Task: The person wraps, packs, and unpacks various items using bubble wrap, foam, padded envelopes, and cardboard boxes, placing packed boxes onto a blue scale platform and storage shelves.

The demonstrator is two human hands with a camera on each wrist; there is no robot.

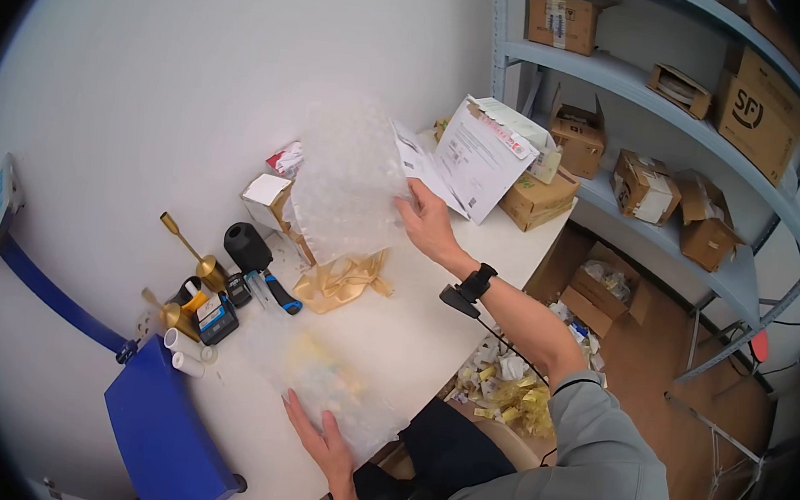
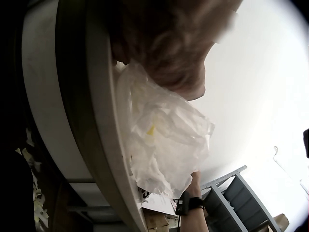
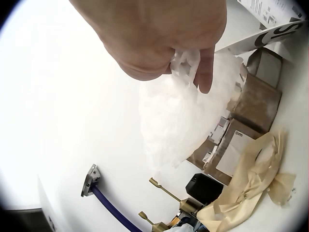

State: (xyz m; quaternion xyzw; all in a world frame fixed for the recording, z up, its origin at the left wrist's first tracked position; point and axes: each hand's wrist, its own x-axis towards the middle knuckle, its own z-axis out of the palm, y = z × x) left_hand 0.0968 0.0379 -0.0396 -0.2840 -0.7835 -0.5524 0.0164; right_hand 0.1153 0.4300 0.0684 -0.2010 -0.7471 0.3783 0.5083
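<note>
Overhead, the right hand (image 1: pixel 428 224) pinches a sheet of bubble wrap (image 1: pixel 347 185), lifted upright above the white desk (image 1: pixel 412 331) beside gold ribbon (image 1: pixel 341 281), while the left hand (image 1: pixel 321 437) lies flat, fingers straight, on a clear plastic bag (image 1: pixel 338 386). The left wrist view shows crumpled plastic at the desk edge. From the right wrist, fingers (image 3: pixel 205 67) clamp the wrap's top edge.

A sheet of clear bubble wrap (image 1: pixel 347 182) is held upright above the bench (image 1: pixel 432 318), pinched at its right edge, its lower edge hanging just over a crumpled gold ribbon. A second piece of clear plastic wrap (image 1: pixel 333 390) is laid flat near the front edge of the bench, with pale yellow bits seen through it.
</note>
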